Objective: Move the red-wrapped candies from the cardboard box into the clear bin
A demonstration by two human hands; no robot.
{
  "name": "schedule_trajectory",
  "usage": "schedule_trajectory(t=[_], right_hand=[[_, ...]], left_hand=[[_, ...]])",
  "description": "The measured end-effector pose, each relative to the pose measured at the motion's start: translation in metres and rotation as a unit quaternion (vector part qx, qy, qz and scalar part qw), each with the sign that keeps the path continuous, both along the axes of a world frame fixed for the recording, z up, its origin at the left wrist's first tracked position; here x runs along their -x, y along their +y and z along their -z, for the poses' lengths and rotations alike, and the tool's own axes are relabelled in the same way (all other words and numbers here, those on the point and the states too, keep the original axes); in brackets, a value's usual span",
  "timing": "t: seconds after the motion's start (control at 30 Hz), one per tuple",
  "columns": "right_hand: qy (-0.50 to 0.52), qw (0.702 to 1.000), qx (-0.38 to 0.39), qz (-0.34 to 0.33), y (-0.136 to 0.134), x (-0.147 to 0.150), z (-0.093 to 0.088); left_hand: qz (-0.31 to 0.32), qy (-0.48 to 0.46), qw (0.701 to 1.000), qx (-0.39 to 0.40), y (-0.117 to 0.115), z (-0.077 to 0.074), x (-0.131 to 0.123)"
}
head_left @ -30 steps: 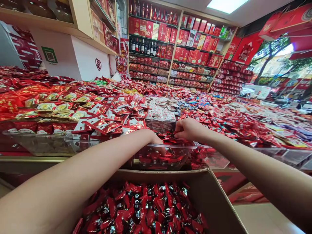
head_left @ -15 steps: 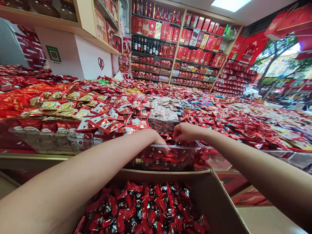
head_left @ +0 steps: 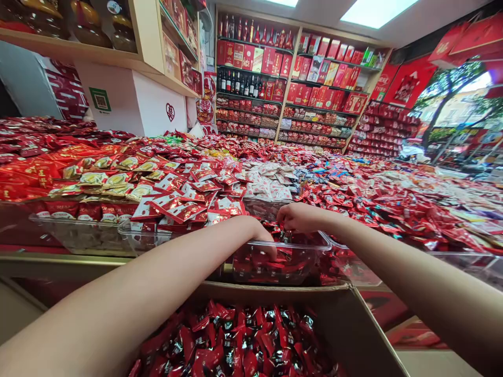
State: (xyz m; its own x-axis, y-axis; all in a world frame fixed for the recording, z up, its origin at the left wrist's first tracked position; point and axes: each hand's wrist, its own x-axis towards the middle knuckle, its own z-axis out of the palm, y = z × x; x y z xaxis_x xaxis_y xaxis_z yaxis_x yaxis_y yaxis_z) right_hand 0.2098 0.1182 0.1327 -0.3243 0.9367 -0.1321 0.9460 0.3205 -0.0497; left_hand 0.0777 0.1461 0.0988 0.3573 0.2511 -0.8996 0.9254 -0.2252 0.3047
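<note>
My left hand (head_left: 265, 242) reaches down into a clear plastic bin (head_left: 286, 246), its fingers partly visible through the front wall among red-wrapped candies (head_left: 259, 269). What it may hold is hidden. Above the right part of the same bin is my right hand (head_left: 295, 217), fingers curled downward and pinched close to a dark and red wrapped candy (head_left: 286, 235). Below the bin, an open cardboard box (head_left: 341, 324) contains many candies (head_left: 236, 340) in the same red and black wrappers.
Bins of red-and-white packets (head_left: 184, 204) and gold packets (head_left: 118, 180) stand to the left. White packets (head_left: 269, 180) lie behind the bin, with red sweets (head_left: 373, 209) heaped to the right. Shelves (head_left: 291, 73) of bottles and boxes line the back wall.
The view has shifted, so the bin and box appear slightly lower and further right. My left hand stays in the bin; my right hand has moved slightly left relative to it.
</note>
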Motion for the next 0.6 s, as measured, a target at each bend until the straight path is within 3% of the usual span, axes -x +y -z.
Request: schedule_trajectory(t=[0.17, 0.37, 0.6], right_hand=[[0.012, 1.000, -0.019, 0.012, -0.004, -0.002, -0.005], [-0.130, 0.987, -0.096, -0.023, -0.007, 0.004, 0.006], [-0.188, 0.979, -0.069, -0.035, 0.000, 0.009, 0.023]], left_hand=[[0.000, 0.000, 1.000, 0.010, 0.001, -0.001, 0.000], [0.009, -0.010, 1.000, -0.004, -0.005, -0.008, 0.000], [0.025, -0.014, 0.999, -0.020, -0.009, -0.011, 0.000]])
